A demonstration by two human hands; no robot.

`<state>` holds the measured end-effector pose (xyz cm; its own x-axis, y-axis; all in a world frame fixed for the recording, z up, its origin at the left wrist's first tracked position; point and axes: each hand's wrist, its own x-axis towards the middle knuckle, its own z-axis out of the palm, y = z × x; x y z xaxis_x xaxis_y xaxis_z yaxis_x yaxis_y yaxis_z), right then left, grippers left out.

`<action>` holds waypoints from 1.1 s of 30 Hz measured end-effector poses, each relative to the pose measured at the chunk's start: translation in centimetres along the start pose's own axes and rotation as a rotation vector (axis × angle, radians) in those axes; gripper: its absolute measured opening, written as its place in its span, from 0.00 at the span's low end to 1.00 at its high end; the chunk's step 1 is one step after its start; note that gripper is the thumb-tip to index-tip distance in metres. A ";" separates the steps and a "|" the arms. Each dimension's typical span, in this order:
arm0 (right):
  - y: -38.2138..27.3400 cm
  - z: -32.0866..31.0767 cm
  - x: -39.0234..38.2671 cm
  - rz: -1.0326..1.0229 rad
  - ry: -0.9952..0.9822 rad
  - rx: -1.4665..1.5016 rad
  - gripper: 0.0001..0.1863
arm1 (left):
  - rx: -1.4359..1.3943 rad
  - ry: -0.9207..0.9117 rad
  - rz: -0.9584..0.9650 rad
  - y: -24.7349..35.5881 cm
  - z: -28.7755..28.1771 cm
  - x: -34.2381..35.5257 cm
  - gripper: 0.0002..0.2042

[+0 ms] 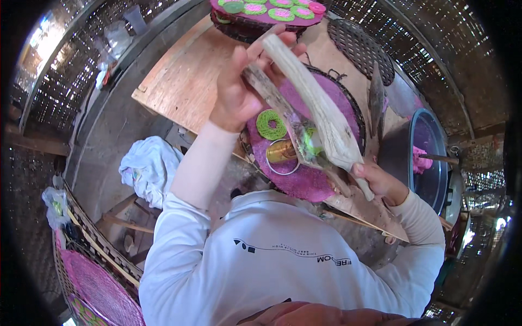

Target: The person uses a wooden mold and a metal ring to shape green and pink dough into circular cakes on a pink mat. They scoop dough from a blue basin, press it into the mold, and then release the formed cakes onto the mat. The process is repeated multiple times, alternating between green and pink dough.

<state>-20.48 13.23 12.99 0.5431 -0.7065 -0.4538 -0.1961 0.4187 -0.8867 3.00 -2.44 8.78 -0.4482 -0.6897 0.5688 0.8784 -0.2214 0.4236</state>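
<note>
Both my hands hold a two-armed wooden tool slanting over the table, one arm pale and thick, the other darker and thinner. My left hand supports its far end, palm up, with the fingers curled behind the wood and the thumb apart. Around the near end, where the arms come close together, my right hand is closed. Something bright green shows between the arms. Below lies a round tray lined with pink mesh, carrying a green ring of fine strands, a gold can and a thin white hoop.
The tray rests on a wooden table. Behind it, another pink-lined tray bears several green-and-pink discs. A dark woven tray lies far right, near a blue-rimmed tub with pink dough. At left hangs a pale cloth.
</note>
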 end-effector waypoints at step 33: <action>1.9 -2.7 2.7 0.408 0.327 -0.631 0.41 | -0.351 0.498 -0.037 -6.3 -5.7 -5.0 0.13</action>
<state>-21.61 10.61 9.82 0.0833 -0.7397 -0.6678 -0.8023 0.3478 -0.4852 0.67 -1.53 -0.78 -0.4220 -0.8980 0.1246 0.9042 -0.4067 0.1306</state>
